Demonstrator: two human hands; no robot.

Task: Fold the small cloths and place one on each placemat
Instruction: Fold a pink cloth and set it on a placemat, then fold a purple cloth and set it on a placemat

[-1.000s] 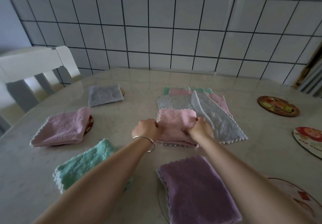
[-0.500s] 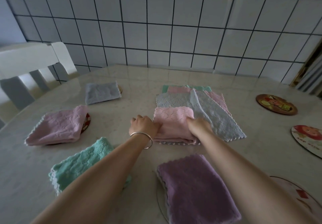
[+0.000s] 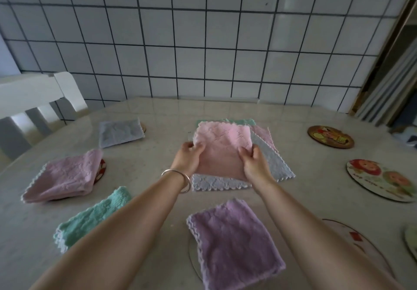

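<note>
A folded pink cloth (image 3: 222, 147) is lifted above the pile of unfolded cloths (image 3: 274, 165) at the table's middle. My left hand (image 3: 189, 160) grips its left edge and my right hand (image 3: 253, 164) grips its right edge. Folded cloths lie on placemats around me: a grey one (image 3: 120, 131) far left, a pink one (image 3: 65, 177) left, a teal one (image 3: 90, 217) near left, a purple one (image 3: 234, 242) in front. Bare round placemats lie at the right: a dark one (image 3: 330, 136), a strawberry-print one (image 3: 383, 180), a clear one (image 3: 358, 242).
The marble table (image 3: 158, 113) ends against a tiled wall. A white chair (image 3: 33, 100) stands at the left edge. A door frame and stacked panels rise at the far right. Another mat's edge (image 3: 410, 238) shows at the right border.
Both hands have lifted the folded pink cloth off the pile and hold it up by its sides; before, it lay flat under them. The camera tilted up.
</note>
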